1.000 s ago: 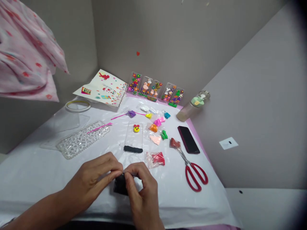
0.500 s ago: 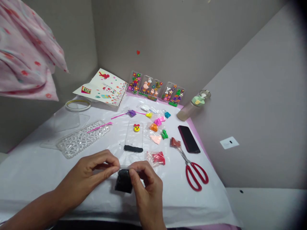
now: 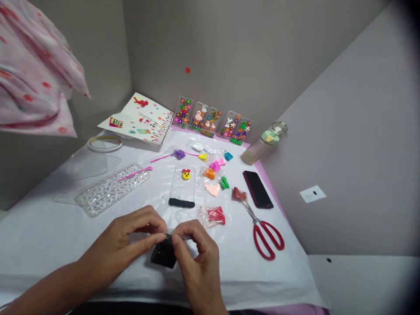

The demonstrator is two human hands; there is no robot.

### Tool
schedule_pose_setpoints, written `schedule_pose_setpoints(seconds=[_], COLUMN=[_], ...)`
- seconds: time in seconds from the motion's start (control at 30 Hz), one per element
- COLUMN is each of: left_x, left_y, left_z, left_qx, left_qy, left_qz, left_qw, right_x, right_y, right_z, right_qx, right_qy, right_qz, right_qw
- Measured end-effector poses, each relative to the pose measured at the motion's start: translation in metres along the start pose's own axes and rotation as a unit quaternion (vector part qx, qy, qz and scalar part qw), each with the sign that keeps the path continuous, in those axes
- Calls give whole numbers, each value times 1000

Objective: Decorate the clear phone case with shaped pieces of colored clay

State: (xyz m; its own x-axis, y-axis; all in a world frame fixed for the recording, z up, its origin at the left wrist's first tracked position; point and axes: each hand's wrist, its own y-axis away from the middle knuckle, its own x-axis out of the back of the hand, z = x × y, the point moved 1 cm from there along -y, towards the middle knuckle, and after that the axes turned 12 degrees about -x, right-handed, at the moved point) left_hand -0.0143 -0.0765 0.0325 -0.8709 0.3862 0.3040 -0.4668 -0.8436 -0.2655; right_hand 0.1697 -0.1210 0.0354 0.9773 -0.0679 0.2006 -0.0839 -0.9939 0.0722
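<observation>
Near the table's front, my left hand [image 3: 131, 236] and my right hand [image 3: 199, 258] pinch the top edge of a clear packet of black clay [image 3: 163, 253], fingertips almost touching. The packet hangs below the fingers. Just beyond lies a clear phone case [image 3: 183, 186] with a black clay strip [image 3: 181, 203] along its near end and a yellow clay face with red on top [image 3: 186, 174]. A packet of red clay [image 3: 216, 215] rests to the right of the case. Behind it are several small packets of other colours, such as orange clay [image 3: 209, 173] and green clay [image 3: 224, 182].
Red-handled scissors [image 3: 262, 236], a dark phone [image 3: 258, 189] and a bottle [image 3: 259, 146] are at the right. A textured clear case [image 3: 113, 190], tape roll [image 3: 105, 144] and drawn sheet [image 3: 141, 118] lie left. Decorated cases [image 3: 213, 120] lean on the back wall. Pink cloth [image 3: 36, 70] hangs upper left.
My right hand has moved slightly left, closer to my left hand. The black clay packet has shifted a little left and tilted. The whole view has moved slightly.
</observation>
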Motion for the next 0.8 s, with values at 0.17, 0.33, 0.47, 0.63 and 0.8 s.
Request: schedule_pose_setpoints(seconds=[0.17, 0.33, 0.47, 0.63, 0.8], left_x=[-1, -2, -3, -7, -13], left_y=[0, 1, 2, 2, -8], left_z=[-3, -7, -3, 2, 2], left_qx=[-32, -10, -4, 16, 16], left_qy=[-17, 7, -3, -39, -12], left_qz=[-1, -28, -18, -9, -59], left_qw=[999, 1000, 1000, 999, 998], right_x=[1, 3, 3, 10, 18], right_y=[0, 0, 2, 4, 4], right_z=[0, -4, 0, 4, -3], right_qx=[-7, 37, 22, -12, 38], right_qy=[-2, 25, 9, 19, 43], right_qz=[-18, -19, -37, -30, -11], right_qw=[1000, 999, 999, 999, 998])
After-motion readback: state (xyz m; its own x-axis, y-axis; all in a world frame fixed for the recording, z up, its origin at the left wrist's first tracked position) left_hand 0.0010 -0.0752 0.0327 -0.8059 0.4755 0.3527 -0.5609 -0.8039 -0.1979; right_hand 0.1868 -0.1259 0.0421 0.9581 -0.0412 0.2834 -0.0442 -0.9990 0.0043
